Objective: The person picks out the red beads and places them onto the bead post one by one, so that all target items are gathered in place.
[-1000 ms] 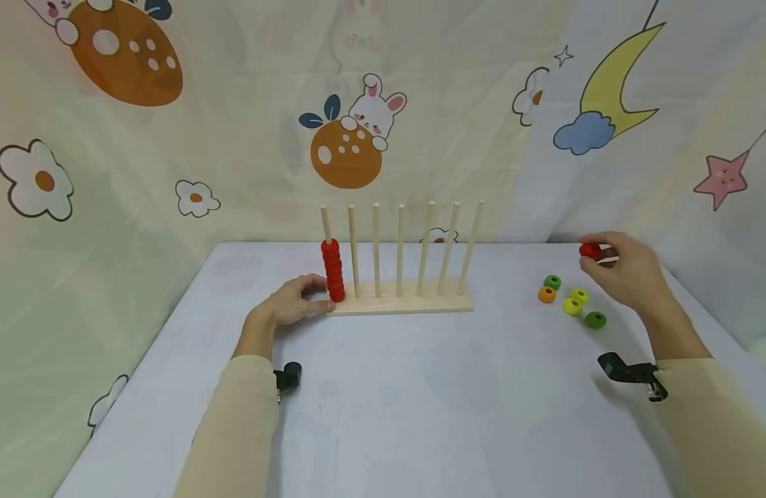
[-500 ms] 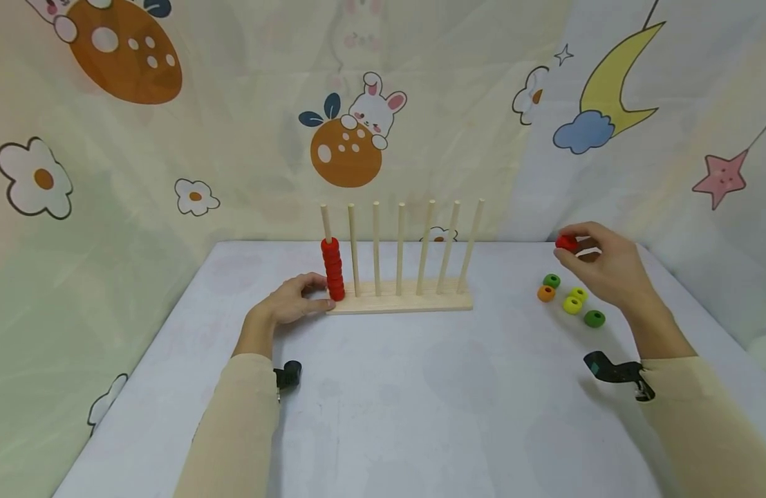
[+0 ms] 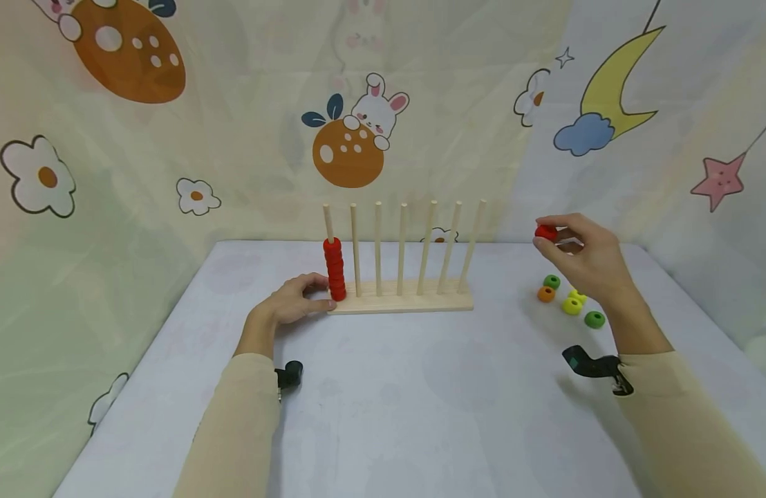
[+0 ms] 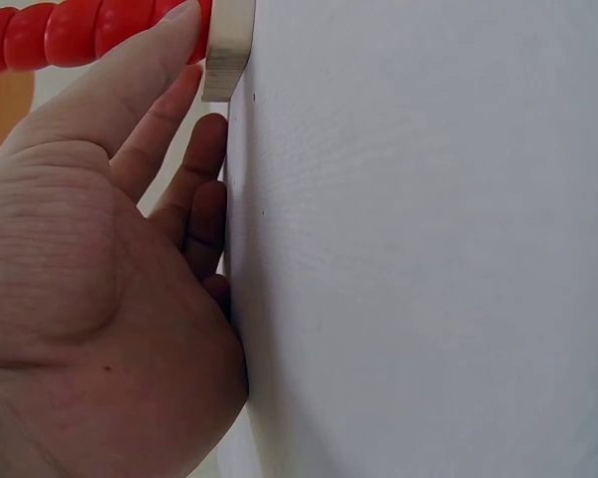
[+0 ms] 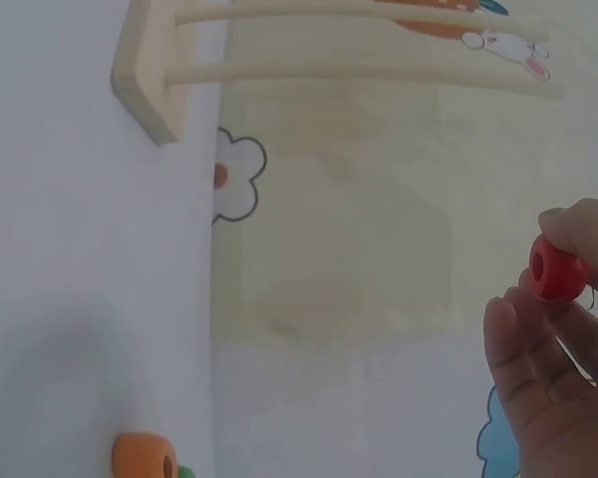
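A wooden peg rack (image 3: pixel 402 303) with several upright pegs stands at the back middle of the table. Its leftmost peg carries a stack of red beads (image 3: pixel 334 270); the other pegs are bare. My left hand (image 3: pixel 291 300) grips the rack's left end, thumb in front and fingers behind. In the left wrist view, the thumb (image 4: pixel 145 75) lies against the lowest red beads and the base end. Raised at the right, my right hand (image 3: pixel 587 254) pinches a red bead (image 3: pixel 546 232) between thumb and fingertips. The right wrist view shows the hole of this bead (image 5: pixel 560 271) facing the rack side.
Loose beads lie below the right hand: an orange bead (image 3: pixel 546 294), green beads (image 3: pixel 594 319) and yellow beads (image 3: pixel 572 306), one partly hidden by the hand. A printed cloth (image 3: pixel 252 124) hangs behind the white table (image 3: pixel 433 394).
My right hand has moved left and upward with the red bead, passing over the loose beads toward the rack. The left hand and the rack have stayed in place.
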`<action>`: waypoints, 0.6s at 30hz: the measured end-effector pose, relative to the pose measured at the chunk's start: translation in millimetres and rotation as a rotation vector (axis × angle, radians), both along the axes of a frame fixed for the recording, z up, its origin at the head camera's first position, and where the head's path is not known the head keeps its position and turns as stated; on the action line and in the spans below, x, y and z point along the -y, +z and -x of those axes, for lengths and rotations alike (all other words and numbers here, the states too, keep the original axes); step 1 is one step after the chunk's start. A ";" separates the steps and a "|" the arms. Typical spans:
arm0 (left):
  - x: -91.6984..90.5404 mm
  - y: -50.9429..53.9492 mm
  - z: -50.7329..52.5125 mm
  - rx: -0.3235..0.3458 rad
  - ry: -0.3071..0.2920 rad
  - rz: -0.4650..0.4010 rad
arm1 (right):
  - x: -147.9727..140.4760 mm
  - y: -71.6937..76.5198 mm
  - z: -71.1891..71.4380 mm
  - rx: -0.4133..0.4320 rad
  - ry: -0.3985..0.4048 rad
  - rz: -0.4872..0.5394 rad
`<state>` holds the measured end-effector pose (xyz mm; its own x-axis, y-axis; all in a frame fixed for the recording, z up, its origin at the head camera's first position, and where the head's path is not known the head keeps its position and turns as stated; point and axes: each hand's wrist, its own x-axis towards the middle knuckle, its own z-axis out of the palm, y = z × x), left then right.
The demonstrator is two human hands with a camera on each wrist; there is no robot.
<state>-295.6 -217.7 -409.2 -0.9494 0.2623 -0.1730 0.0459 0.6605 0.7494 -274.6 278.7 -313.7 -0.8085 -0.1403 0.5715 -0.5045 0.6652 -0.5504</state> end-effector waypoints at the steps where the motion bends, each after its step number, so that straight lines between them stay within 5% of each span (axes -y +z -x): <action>1: -0.2 0.3 0.0 -0.001 -0.002 0.001 | 2.7 1.0 0.0 -0.005 0.008 0.011; 18: -0.9 1.9 -1.7 0.000 0.007 0.014 | 38.5 2.3 -6.5 -0.099 0.158 0.036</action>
